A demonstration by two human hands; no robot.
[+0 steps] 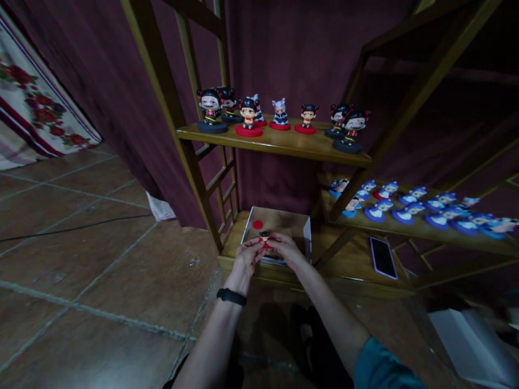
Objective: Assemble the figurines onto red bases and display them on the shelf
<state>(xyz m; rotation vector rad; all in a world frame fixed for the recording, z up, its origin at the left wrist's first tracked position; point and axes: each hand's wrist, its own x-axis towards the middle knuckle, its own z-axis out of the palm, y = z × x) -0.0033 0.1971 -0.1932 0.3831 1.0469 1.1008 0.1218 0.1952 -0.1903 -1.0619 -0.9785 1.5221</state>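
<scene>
Both my hands meet over a shallow open cardboard box on the bottom shelf. Between them is a small figurine with black hair and red about its lower part, standing upright. My left hand pinches it from the left, and my right hand has its fingers closed on it from the right. The fingers partly hide its base. Behind the figurine, a round red disc lies in the box.
Several figurines on red or dark round bases stand on the upper shelf. More figurines with blue bases fill the right shelf. A phone lies at lower right. A thin cable crosses the tiled floor; a white box sits right.
</scene>
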